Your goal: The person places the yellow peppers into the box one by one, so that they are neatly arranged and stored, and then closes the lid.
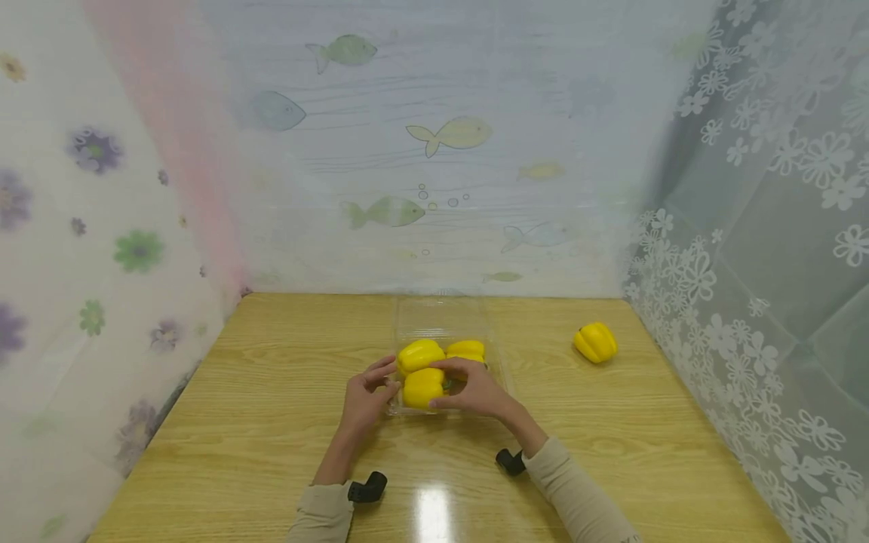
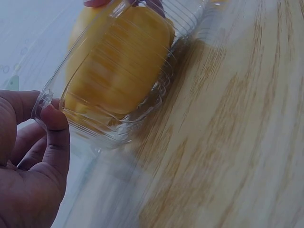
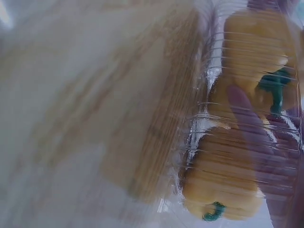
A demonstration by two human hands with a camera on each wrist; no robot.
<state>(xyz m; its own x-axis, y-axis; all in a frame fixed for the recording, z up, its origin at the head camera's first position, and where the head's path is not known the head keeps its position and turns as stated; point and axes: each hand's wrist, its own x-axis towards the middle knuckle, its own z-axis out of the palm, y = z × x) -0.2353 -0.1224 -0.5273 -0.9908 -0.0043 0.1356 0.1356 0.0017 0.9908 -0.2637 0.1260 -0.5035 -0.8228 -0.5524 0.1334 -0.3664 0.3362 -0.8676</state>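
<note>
A clear plastic clamshell container (image 1: 441,317) lies on the table with its lid folded back, holding three yellow bell peppers. My right hand (image 1: 475,391) reaches inside it, gripping the front-left bell pepper (image 1: 422,388) between thumb and fingers. Behind that one sits a second bell pepper (image 1: 419,355), and a third bell pepper (image 1: 465,350) is at the back right, partly hidden by the hand. At the left side, my left hand (image 1: 364,400) pinches the container's rim (image 2: 45,100). Through the ribbed wall in the right wrist view, a green stem (image 3: 275,88) shows beside a finger.
Another yellow bell pepper (image 1: 596,342) lies by itself toward the table's right edge. The wood-grain table (image 1: 271,362) is bordered by a fish-patterned curtain (image 1: 475,173) behind and flowered sheets at both sides. A black wrist mount (image 1: 368,488) sticks out from the left sleeve.
</note>
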